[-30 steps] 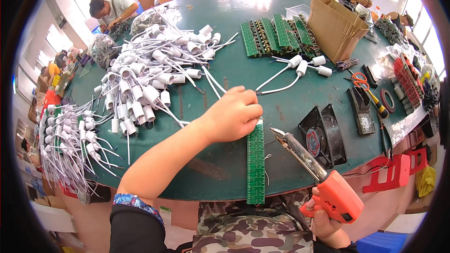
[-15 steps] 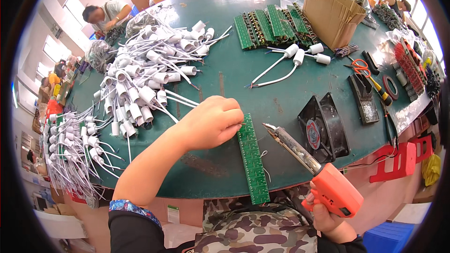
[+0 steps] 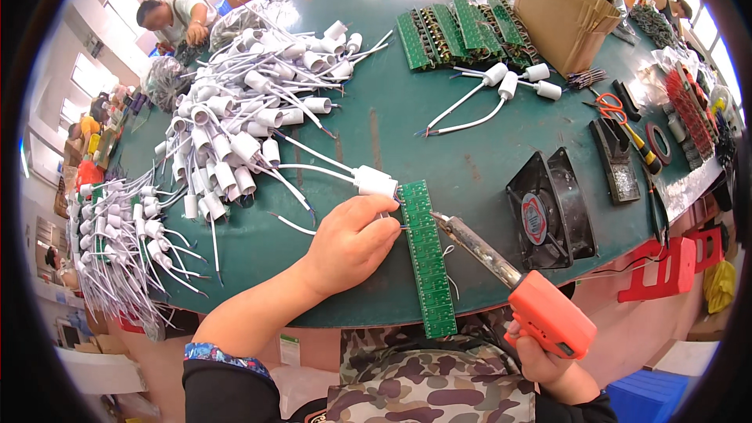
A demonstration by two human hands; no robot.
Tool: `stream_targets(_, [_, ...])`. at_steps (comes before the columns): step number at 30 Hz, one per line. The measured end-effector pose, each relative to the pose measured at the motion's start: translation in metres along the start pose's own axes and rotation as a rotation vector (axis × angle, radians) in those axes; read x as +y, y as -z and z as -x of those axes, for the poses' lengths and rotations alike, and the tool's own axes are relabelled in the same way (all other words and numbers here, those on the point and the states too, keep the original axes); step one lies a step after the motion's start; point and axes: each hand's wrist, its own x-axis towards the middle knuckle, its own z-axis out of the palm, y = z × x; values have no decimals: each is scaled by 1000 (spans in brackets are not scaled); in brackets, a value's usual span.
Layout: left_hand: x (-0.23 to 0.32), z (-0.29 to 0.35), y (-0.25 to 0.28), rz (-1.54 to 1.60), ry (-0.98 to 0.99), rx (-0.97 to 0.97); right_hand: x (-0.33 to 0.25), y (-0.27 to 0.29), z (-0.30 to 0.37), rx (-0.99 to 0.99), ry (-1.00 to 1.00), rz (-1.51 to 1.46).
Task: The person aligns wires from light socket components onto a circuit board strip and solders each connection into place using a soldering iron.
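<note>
Long green circuit strip (image 3: 429,266), pistol-shaped iron (image 3: 517,288)

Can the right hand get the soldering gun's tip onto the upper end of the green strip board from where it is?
Probably yes. The right hand holds the orange soldering gun, its tip already at the green strip board edge. The left hand sits on the other side, holding a white socket, so nothing blocks the way.

My soldering gun (image 3: 540,309) is bright orange with a silver barrel. The long circuit strip (image 3: 428,258) is green, like the stacked boards (image 3: 462,27), on a dark green table (image 3: 392,117). The sockets (image 3: 235,133) are white, the fan (image 3: 548,215) black, the scissors (image 3: 615,110) orange-handled.
</note>
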Motion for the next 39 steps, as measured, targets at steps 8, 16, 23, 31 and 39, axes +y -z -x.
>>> stream_targets(8, [-5, -4, -10, -71, -33, 52, 10, -10, -11, -51, 15, 28])
stream_targets(16, [-11, -5, -16, -137, -94, 56, 10, -15, -26, -63, 63, -9])
stream_targets(23, [-12, -5, -18, -171, -147, 64, 28, -13, -31, -106, 278, 124])
stream_targets(31, [-12, -4, -17, -183, -154, 48, 32, -15, -39, -142, 368, 104])
stream_targets(39, [-11, -5, -16, -179, -156, 31, 28, -17, -40, -156, 323, 110])
